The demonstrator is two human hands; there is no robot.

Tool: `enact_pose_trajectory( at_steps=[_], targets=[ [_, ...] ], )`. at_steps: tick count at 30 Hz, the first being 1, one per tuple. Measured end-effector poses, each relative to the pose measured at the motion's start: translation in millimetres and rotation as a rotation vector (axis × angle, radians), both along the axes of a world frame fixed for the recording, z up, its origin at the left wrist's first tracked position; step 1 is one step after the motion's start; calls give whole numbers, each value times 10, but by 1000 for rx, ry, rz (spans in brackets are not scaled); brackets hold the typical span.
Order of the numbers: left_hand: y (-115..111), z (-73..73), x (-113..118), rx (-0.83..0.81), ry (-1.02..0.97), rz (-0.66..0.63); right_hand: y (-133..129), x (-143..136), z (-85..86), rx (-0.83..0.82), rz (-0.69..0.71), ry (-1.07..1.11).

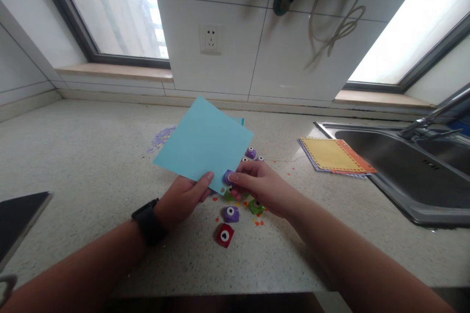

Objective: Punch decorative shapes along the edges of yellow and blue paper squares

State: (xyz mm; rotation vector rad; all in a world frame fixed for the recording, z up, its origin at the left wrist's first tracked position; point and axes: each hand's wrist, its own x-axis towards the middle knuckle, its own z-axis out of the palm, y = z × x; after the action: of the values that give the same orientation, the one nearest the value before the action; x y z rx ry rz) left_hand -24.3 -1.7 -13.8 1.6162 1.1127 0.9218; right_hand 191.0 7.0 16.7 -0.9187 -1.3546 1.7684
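A light blue sheet of paper (205, 142) is pinched along its lower edge by my left hand (189, 189), thumb on top. My right hand (262, 183) grips a purple craft punch (228, 177) at the sheet's right edge, close to the bottom corner. A small cut-out mark shows at that corner. Around and below the hands lie more punches: a purple one (231, 213), a red one (225, 235) with a heart on its button, and a green one (256, 206). Another purple punch (250, 152) sits behind my right hand.
Stacked yellow and orange sheets with punched borders (326, 154) lie beside the steel sink (404, 176) at the right. Purple paper bits (161, 138) are heaped behind the sheet, and orange bits (259, 223) are scattered near the punches. A dark flat object (22, 220) is at the left.
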Motion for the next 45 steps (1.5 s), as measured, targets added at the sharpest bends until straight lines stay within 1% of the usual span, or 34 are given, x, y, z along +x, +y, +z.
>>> enact_pose_trajectory(
  at_steps=[4,10,16,29,45],
  targets=[
    [0,21,24,-14,-6,-9,7,-15,-10,-27,12,5],
    [-11,26,36,-82,-46,33,9,-37,-19,-36,-13,-1],
    [-1,-7,3,-31,3,5,9,-39,-23,-31,-14,-34],
    [5,44,17,-11,46,-13,8,-47,-8,-19,-16,-56],
    [3,47,19,7,43,-15,15,-39,3,10,-16,-65]
  ],
)
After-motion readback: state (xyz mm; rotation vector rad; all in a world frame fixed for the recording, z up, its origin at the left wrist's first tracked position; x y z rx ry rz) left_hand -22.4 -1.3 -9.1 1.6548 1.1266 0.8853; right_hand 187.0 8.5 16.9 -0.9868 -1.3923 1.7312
